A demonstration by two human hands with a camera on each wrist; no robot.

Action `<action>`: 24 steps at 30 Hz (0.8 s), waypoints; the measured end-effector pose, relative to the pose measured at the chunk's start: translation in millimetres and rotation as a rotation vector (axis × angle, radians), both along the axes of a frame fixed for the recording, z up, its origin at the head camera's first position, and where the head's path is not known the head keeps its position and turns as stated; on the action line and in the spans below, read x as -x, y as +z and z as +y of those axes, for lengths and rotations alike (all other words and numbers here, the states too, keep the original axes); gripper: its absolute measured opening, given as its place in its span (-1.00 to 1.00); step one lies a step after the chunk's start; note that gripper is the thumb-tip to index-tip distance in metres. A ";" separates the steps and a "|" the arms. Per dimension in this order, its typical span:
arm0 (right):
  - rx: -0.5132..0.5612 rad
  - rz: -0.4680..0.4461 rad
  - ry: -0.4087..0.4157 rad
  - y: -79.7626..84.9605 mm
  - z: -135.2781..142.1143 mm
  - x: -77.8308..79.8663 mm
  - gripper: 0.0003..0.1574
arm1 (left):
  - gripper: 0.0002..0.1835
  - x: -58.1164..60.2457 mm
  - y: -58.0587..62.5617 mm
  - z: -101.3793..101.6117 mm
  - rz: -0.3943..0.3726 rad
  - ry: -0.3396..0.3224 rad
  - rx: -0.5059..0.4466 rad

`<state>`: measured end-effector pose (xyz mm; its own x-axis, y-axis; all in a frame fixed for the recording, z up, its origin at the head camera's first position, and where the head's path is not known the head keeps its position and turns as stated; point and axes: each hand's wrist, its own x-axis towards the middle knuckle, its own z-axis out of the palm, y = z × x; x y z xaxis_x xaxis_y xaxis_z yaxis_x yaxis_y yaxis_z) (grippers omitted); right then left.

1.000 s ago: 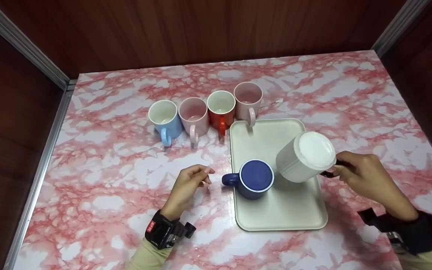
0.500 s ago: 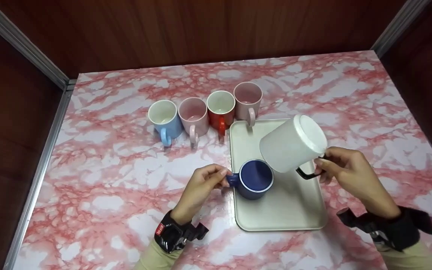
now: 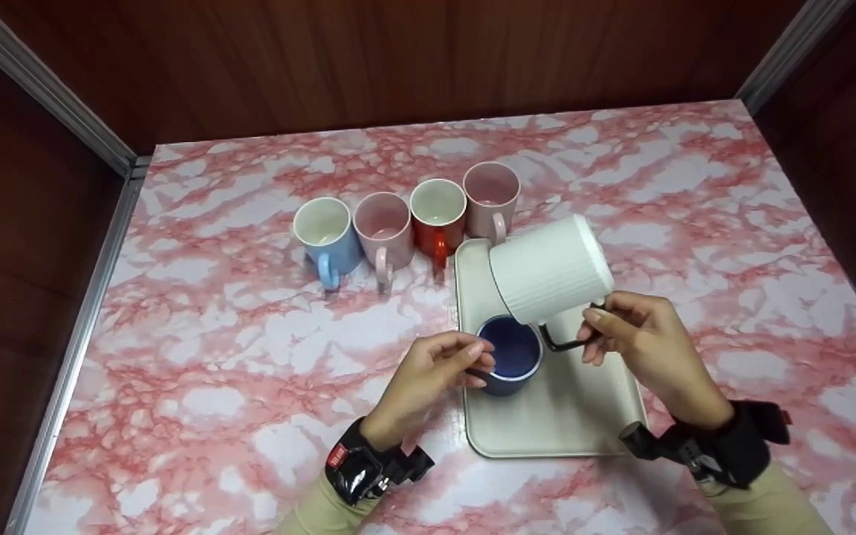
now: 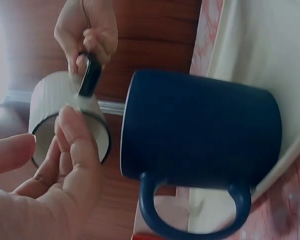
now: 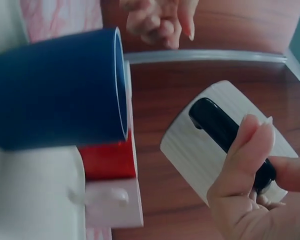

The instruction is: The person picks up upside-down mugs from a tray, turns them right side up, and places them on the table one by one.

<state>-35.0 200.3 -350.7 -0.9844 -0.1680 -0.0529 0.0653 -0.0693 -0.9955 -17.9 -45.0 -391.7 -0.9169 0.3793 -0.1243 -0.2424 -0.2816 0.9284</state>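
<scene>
My right hand grips the black handle of a white ribbed mug. That mug is raised over the tray and tilted on its side, its mouth facing left and down. Below it, a dark blue mug stands upright on the pale tray. My left hand hovers at the blue mug's left rim, hiding its handle in the head view. In the left wrist view, the fingers are loosely bent with nothing between them and the thumb, apart from the blue mug's handle.
Behind the tray's left side stand a light blue mug, a pink mug, a red mug and another pink mug in a row, handles toward me. Dark wooden panels border the marbled table.
The white mug has moved left and away from me, turning from bottom-up to nearly sideways. My left hand has moved right, past the blue mug's handle to its rim.
</scene>
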 end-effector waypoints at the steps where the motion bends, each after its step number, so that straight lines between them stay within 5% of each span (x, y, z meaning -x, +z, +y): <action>1: 0.043 -0.009 -0.004 -0.8 -2.4 0.2 -0.76 | -0.74 -0.5 0.5 1.8 -0.001 0.001 -0.012; 8: 0.227 -0.056 0.021 -7.0 -15.7 1.4 -0.84 | -0.73 -2.5 6.2 15.7 -0.086 0.024 -0.126; 18: 0.334 -0.129 0.075 -13.8 -27.9 0.5 -0.83 | -0.86 0.6 11.9 31.2 -0.283 0.146 -0.274; 24: 0.369 -0.173 0.106 -16.5 -33.4 0.2 -0.80 | -0.89 2.4 12.2 36.1 -0.331 0.171 -0.359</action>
